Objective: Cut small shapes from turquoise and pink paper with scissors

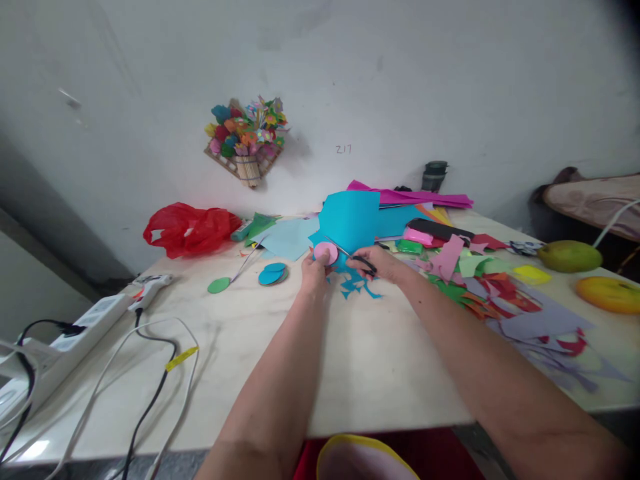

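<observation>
Between its thumb and fingers, my left hand [315, 272] pinches a pink paper circle [325, 251] against a sheet of blue paper [350, 217]. My right hand [377, 262] grips black-handled scissors [363, 263], their blades pointing left along the blue paper beside the pink circle. Small blue paper scraps [356, 283] lie on the table under the hands. Left of my left hand is a small stack of blue paper circles [273, 273]. Farther left lies a green paper circle [219, 285] by a thin stick.
Coloured paper scraps [520, 310] spread over the right side, near two mangoes [570, 256]. A red plastic bag [190, 229] sits at the back left. A power strip [95, 327] and cables [173, 340] run along the left edge. A dark phone-like object [440, 230] lies behind my right hand.
</observation>
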Available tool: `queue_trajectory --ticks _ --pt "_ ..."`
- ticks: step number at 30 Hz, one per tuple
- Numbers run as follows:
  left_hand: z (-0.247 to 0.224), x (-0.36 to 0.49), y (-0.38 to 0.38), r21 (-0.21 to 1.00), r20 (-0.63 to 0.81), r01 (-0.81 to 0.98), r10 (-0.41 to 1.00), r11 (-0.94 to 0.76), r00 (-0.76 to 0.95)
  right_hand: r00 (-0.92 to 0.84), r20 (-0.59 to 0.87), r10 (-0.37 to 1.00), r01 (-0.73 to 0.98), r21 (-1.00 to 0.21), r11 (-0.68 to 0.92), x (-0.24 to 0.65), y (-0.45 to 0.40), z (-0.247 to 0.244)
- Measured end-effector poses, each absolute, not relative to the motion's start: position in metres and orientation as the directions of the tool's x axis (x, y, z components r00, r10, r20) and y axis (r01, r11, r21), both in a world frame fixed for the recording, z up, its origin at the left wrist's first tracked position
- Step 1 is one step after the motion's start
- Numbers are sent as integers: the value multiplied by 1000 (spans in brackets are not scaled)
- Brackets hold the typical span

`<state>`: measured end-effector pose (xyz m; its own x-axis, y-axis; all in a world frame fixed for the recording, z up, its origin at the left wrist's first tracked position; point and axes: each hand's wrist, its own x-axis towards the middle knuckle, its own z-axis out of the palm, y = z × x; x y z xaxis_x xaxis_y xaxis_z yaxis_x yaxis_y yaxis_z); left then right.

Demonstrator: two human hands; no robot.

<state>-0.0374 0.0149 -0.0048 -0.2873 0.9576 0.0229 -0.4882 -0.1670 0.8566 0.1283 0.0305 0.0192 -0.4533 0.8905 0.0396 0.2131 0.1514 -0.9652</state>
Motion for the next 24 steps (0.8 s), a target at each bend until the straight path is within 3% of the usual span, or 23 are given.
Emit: queue_trajectory --ticks 24 --pt "-4 -42 16 859 12 -496 972 -129 -233 -485 44 873 209 -964 165 135 35 17"
